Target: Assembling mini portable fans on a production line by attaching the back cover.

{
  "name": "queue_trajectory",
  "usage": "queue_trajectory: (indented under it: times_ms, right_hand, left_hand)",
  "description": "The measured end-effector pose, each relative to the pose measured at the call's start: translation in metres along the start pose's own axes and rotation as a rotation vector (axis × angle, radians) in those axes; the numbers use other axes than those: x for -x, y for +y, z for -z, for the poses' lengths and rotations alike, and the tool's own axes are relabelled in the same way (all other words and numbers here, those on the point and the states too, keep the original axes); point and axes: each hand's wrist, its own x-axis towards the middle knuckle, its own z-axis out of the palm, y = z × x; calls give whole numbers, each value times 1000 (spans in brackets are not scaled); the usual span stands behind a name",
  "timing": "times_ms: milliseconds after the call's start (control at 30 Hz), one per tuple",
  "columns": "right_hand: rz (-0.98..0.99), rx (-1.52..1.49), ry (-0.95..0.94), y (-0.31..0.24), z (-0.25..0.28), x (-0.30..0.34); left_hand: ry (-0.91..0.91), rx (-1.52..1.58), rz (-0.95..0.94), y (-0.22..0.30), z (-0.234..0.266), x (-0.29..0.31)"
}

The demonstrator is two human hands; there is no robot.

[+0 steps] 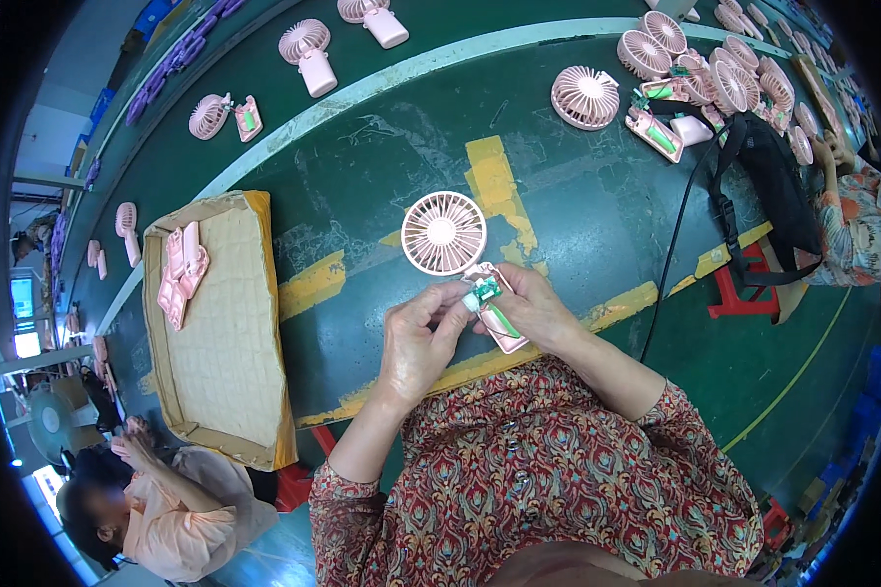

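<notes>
Left grip (pixel 416 340), right grip (pixel 538 311): clamped on fan handle (pixel 506 337) | forearms (pixel 612 370) converging | exact contacts unclear

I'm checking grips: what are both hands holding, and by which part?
A pink fan: the right hand grips its open handle, the left hand pinches it beside the green circuit board.

I can read no words, numbers, labels or signs anywhere: not on the green circuit board (pixel 486 289) or the pink handle part (pixel 512 344) between my left hand (pixel 416 342) and right hand (pixel 536 311), the round pink fan head (pixel 443 232) just beyond, or the shallow tray (pixel 220 367) on my left; any print is too small to make out
</notes>
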Motion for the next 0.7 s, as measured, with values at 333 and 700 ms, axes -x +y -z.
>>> queue_trajectory:
  times_ms: [333, 700]
  right_hand:
    - [49, 59, -17, 4, 3, 1]
    - [-37, -67, -84, -5, 4, 9]
  left_hand:
    - [-29, -488, -280, 1, 2, -5]
    - [51, -598, -308, -1, 2, -3]
